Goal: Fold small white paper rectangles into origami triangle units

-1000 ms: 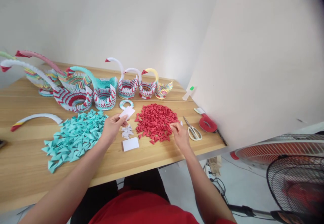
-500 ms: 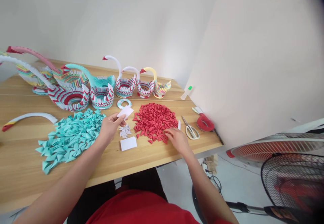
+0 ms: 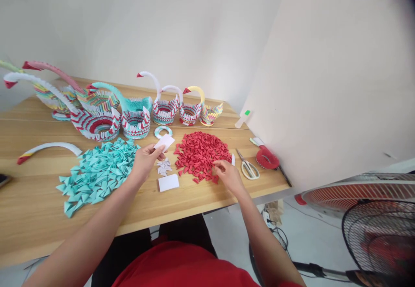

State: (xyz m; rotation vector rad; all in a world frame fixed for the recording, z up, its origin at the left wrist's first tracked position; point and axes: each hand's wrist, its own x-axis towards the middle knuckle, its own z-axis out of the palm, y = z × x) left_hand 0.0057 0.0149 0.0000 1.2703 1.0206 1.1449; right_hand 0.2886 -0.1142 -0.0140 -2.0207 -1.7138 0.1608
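Note:
My left hand is closed on a small white sheet of paper, pinched between thumb and fingers and held above the table. Just below it lie a few small white folded paper pieces and a white stack of paper. At the lower right edge of a heap of red folded paper triangles is my right hand, thumb and fingertips drawn together. Whatever those fingertips hold is too small to make out. A heap of turquoise paper triangles spreads left of my left hand.
Several paper swan baskets line the back of the wooden table. A white paper neck lies at left, a paper ring in the middle. Scissors and a red paper ring lie right. A fan stands beyond the table.
The view has turned slightly left, so everything sits a little further right. My right fingertips have drawn together and moved slightly up at the red heap. My left hand keeps its paper.

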